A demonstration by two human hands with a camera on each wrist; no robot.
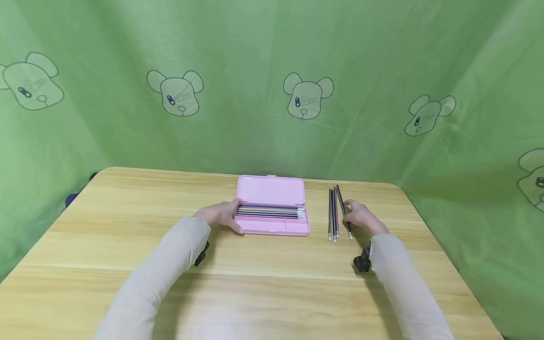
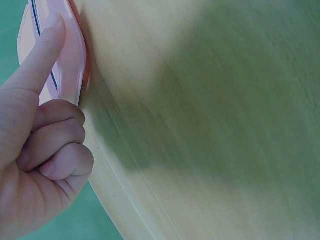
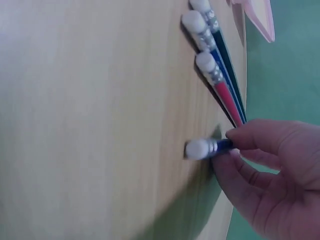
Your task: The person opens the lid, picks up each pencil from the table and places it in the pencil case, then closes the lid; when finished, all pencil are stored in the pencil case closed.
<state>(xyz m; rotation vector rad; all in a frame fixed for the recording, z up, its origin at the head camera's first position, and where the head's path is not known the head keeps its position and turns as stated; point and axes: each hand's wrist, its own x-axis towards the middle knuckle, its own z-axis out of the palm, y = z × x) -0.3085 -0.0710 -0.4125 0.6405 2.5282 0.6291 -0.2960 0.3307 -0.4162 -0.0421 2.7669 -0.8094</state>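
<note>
A pink pencil case [image 1: 260,227] lies with its lid raised at the back of the table. Several pencils [image 1: 267,211] with white erasers fill its rear compartment. My left hand [image 1: 220,213] grips the case's left end, with the thumb near the front corner; the left wrist view shows the other fingers curled. To the right of the case, my right hand [image 1: 360,215] pinches a dark pencil [image 3: 222,145] between thumb and fingertips, its eraser end toward me. Just left of it, a few more pencils [image 1: 333,212] lie side by side, including one with a red barrel [image 3: 227,98].
The wooden table [image 1: 263,283] ends at its back edge just behind the case. A green curtain [image 1: 238,137] with bear-head prints hangs around the back and sides. The front compartments of the case hold no pencils.
</note>
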